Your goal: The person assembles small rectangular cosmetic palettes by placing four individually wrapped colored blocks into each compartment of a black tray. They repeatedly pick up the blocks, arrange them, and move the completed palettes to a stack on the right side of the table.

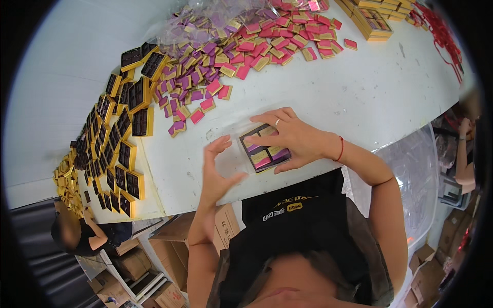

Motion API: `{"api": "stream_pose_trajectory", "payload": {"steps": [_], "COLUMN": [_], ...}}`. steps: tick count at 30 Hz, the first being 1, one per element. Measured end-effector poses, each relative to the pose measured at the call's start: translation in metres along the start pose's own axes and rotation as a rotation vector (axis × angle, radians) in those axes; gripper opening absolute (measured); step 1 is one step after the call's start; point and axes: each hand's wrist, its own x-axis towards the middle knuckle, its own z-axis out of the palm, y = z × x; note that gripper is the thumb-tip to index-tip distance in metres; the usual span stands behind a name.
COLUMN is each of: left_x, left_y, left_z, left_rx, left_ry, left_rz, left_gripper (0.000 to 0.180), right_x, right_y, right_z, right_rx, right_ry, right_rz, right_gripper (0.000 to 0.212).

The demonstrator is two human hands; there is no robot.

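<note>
Four wrapped pieces [261,158] fill a box [249,155] under the spread right hand [300,136], grip unclear; the left hand [213,172] gapes, seemingly empty. Seating appears in hand, next calling for light pressure.

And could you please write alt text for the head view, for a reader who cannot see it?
A person's right hand partly covers a small box of pink, purple and gold packets on a white table; the left hand is open beside it. Beyond lies a heap of similar packets, with yellow boxes to the left.
</note>
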Motion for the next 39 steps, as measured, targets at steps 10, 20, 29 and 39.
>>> {"api": "stream_pose_trajectory", "payload": {"steps": [10, 20, 29, 39], "left_x": [0.005, 0.005, 0.004, -0.001], "left_y": [-0.01, -0.02, -0.035, -0.021], "left_z": [0.036, 0.041, 0.041, 0.037], "left_rx": [0.395, 0.103, 0.151, 0.478], "left_ry": [-0.055, 0.011, -0.005, 0.0], "left_rz": [0.077, 0.022, 0.114, 0.191], "left_gripper": [0.121, 0.121, 0.113, 0.127], "right_x": [-0.013, -0.007, -0.007, -0.014], "right_y": [0.019, 0.002, 0.002, 0.004], "right_z": [0.014, 0.023, 0.037, 0.042], "right_rx": [0.053, -0.073, 0.01, -0.145], "right_ry": [0.061, 0.09, 0.166, 0.225], "right_rz": [-0.104, -0.052, -0.049, -0.053], "right_gripper": [0.086, 0.075, 0.069, 0.081]}}
